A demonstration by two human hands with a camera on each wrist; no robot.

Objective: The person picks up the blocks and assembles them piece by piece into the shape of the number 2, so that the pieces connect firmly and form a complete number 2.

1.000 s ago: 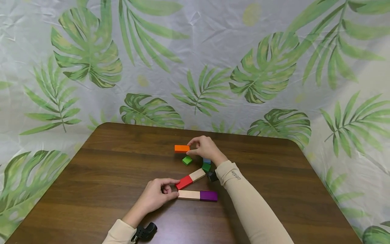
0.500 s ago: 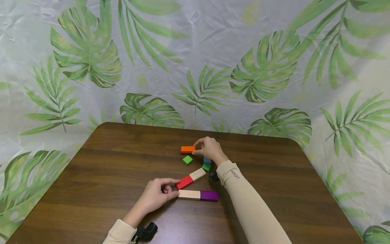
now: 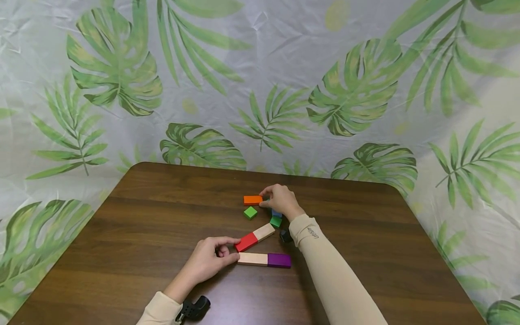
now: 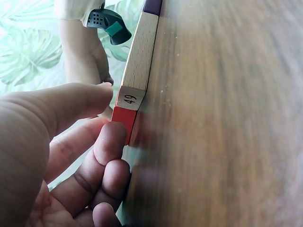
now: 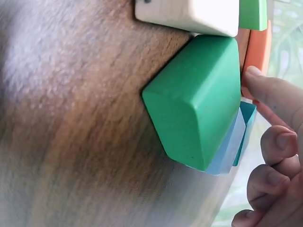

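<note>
In the head view my right hand (image 3: pixel 282 201) pinches an orange block (image 3: pixel 253 200) at its right end, near the table's far side. A light green block (image 3: pixel 250 212) lies just in front of it. Under the right wrist are a green block (image 3: pixel 276 221) and a blue block (image 3: pixel 277 213); the right wrist view also shows a teal block (image 5: pixel 248 113) behind. My left hand (image 3: pixel 209 261) touches the left ends of a red block (image 3: pixel 245 243) and a plain wooden block (image 3: pixel 253 258), thumb and forefinger apart. The wooden block is marked "49".
A second plain block (image 3: pixel 264 232) continues the red one in a slanted row towards the green block. A purple block (image 3: pixel 279 260) meets the right end of the front wooden block. All lie on a brown wooden table (image 3: pixel 142 234), with a leaf-print cloth (image 3: pixel 284 67) behind.
My right hand has shifted the orange block to the right and slightly nearer, the movement slowing in the last half second. My left hand and the front blocks have stayed put.
</note>
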